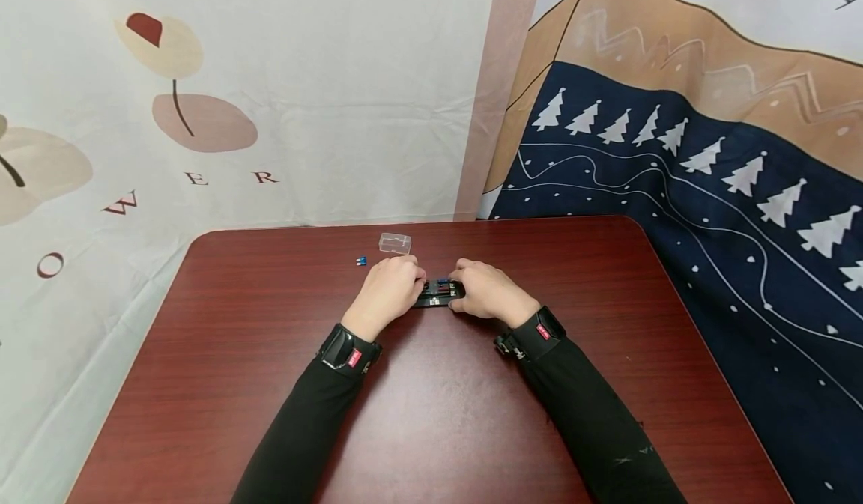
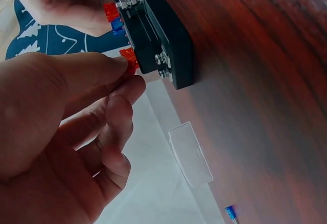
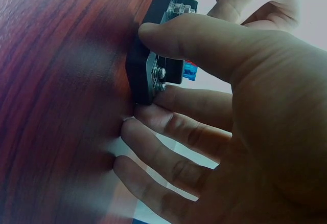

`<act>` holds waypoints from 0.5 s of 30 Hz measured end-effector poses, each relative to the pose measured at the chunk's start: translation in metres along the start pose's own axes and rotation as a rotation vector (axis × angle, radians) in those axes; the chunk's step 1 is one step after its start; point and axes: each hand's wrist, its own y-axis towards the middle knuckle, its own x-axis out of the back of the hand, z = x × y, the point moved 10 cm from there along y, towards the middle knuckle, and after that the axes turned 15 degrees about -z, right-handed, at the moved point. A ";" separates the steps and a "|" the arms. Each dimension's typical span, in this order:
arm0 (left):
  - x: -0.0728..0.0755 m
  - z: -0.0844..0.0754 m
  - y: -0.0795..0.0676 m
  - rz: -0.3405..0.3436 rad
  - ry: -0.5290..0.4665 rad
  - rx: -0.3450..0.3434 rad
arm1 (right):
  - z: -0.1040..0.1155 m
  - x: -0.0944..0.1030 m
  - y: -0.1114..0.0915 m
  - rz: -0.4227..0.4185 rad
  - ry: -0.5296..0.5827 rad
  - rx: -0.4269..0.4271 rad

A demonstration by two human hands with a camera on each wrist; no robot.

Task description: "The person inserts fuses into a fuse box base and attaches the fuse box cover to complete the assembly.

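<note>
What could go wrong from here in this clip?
The left hand pinches a small red piece on the black block with its fingertips, so that piece might slip or tilt.
The right hand holds the block at one end, so uneven force could twist it.
A blue piece lies loose beyond the left hand and might get knocked away.

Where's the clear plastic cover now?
In the head view, the clear plastic cover lies near the far edge of the table, slightly left of centre, just beyond the left hand.
</note>
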 end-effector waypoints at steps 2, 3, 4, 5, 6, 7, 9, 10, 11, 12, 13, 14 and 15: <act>0.000 0.000 0.000 -0.004 0.000 0.000 | 0.000 0.000 0.000 0.002 -0.001 0.000; 0.000 0.001 0.000 -0.003 0.001 0.001 | -0.001 -0.001 0.000 0.003 -0.002 -0.001; 0.000 0.001 0.000 -0.003 -0.002 0.002 | -0.001 -0.001 0.000 0.004 -0.002 -0.001; 0.000 0.001 0.000 -0.004 -0.004 0.002 | -0.001 -0.001 0.000 0.004 -0.002 -0.001; 0.000 0.001 0.000 -0.005 -0.005 0.003 | -0.001 -0.001 0.000 0.005 -0.003 0.000; 0.000 0.001 0.000 -0.006 -0.008 0.003 | -0.001 -0.001 0.000 0.005 -0.003 0.001; 0.001 0.001 0.000 0.001 -0.011 0.005 | -0.001 -0.001 0.000 0.004 -0.002 0.004; 0.002 0.001 0.000 0.006 -0.015 0.006 | -0.001 -0.001 0.000 0.002 -0.002 0.005; 0.002 0.001 0.000 0.012 -0.019 0.008 | -0.001 -0.001 0.000 0.002 -0.001 0.006; 0.003 0.002 0.000 0.018 -0.024 0.011 | -0.001 0.000 0.000 0.001 -0.001 0.006; 0.004 0.002 0.000 0.022 -0.028 0.015 | -0.001 0.000 0.000 0.001 0.000 0.006; 0.005 0.003 0.000 0.023 -0.032 0.021 | -0.001 0.000 0.000 0.000 0.001 0.005; 0.006 0.005 0.000 0.022 -0.040 0.030 | -0.001 0.000 0.000 -0.001 0.003 0.005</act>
